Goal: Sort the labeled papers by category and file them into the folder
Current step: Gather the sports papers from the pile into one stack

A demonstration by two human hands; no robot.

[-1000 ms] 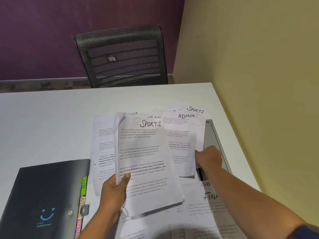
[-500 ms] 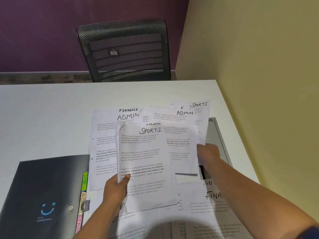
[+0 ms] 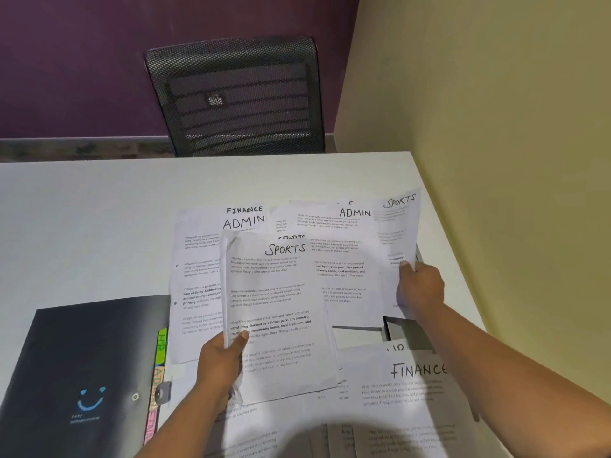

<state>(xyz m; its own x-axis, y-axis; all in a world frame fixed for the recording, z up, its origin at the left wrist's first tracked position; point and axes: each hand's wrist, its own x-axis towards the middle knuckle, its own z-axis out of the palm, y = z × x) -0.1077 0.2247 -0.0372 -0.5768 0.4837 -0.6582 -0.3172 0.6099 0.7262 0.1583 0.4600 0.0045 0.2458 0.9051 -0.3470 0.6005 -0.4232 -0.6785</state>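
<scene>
1. The grip of the left hand (image 3: 220, 361) pinches a SPORTS sheet (image 3: 281, 309), just right of the black folder (image 3: 82, 358).
2. The grip of the right hand (image 3: 421, 289) pinches another SPORTS sheet (image 3: 396, 233), farther right of the folder.

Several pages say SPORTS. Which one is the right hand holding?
The SPORTS sheet at the far right, beside the yellow wall; the right hand pinches its lower part. The middle SPORTS sheet is gripped by the left hand instead.

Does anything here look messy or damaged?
Yes. The SPORTS sheet in the left hand has a curled, creased left edge, and the papers on the table lie overlapped and askew, categories mixed.
</scene>
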